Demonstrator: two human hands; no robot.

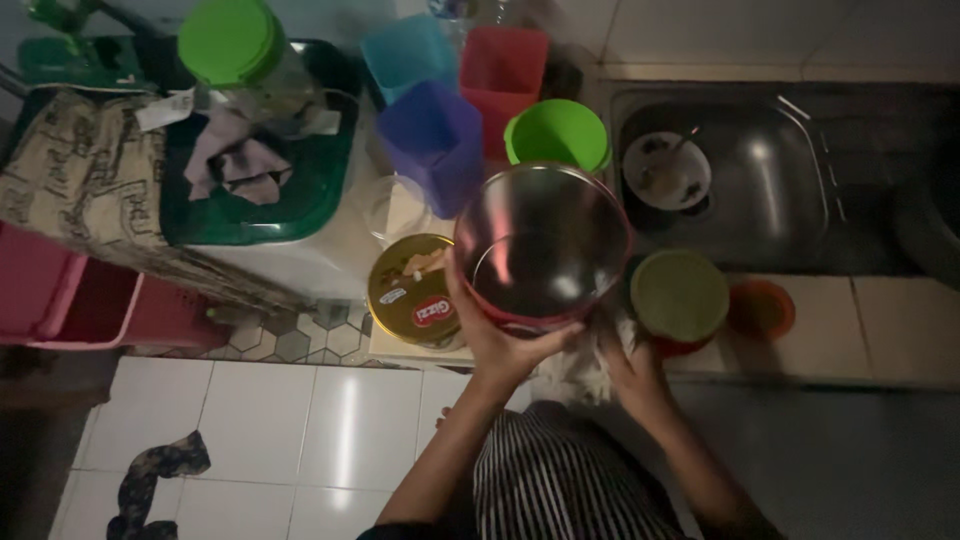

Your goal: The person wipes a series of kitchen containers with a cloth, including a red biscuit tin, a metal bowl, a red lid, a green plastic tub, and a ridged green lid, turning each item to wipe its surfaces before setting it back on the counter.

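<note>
Holding a round metal tin (542, 245) over a dim kitchen counter (880, 330), the person looks straight down into its shiny, bare inside.

Left hand (500, 335) grips the tin from below at its 7 o'clock edge, fingers wrapped along the red rim; right hand (625, 365) sits at the tin's 5 o'clock, pressed into a pale cloth (590, 365), and whether it is closed on that cloth cannot be told. At the tin's 9 o'clock lies a gold lid (412, 290); at 3 o'clock stands a container with a pale green lid (680, 295). Toward 12 o'clock are a green cup (558, 132), a purple cup (435, 140) and a red cup (503, 70). At 2 o'clock a steel sink (770, 190) holds a white bowl (665, 170).
</note>
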